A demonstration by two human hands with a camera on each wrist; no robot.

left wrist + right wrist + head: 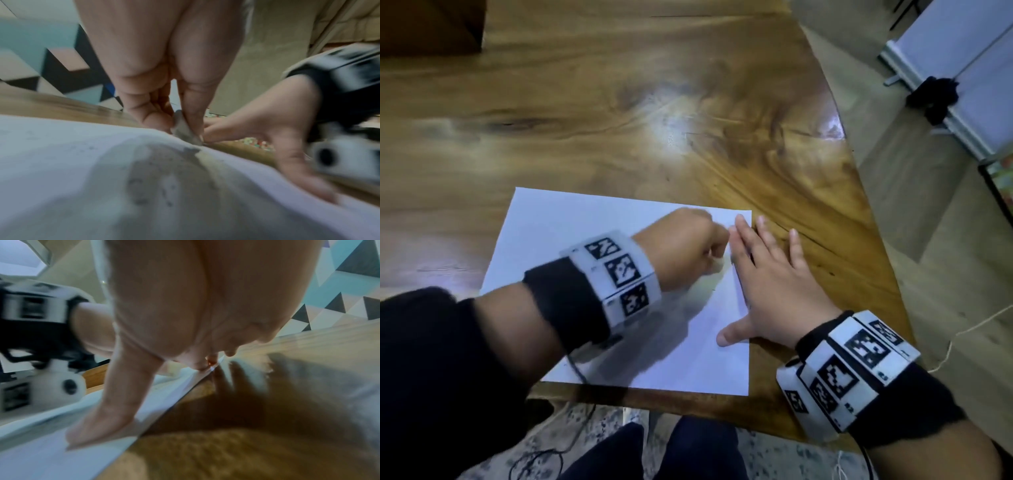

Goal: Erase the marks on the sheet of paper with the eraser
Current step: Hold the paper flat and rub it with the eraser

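Note:
A white sheet of paper (571,233) lies on the wooden table near its front edge. My left hand (688,246) is curled over the sheet's right part and pinches a small greyish eraser (184,129) whose tip touches the paper (61,154). Faint grey specks and smudges (152,191) show on the paper below the eraser. My right hand (767,274) lies flat with spread fingers across the sheet's right edge, thumb (98,423) on the paper (51,459) and the outer fingers on the wood. Both hands almost touch near the sheet's far right corner.
The wooden table (619,102) stretches far and left of the sheet. Its curved right edge (859,164) drops to the floor. A dark block (431,27) stands at the table's far left. A white panel on a stand (945,68) is on the floor at right.

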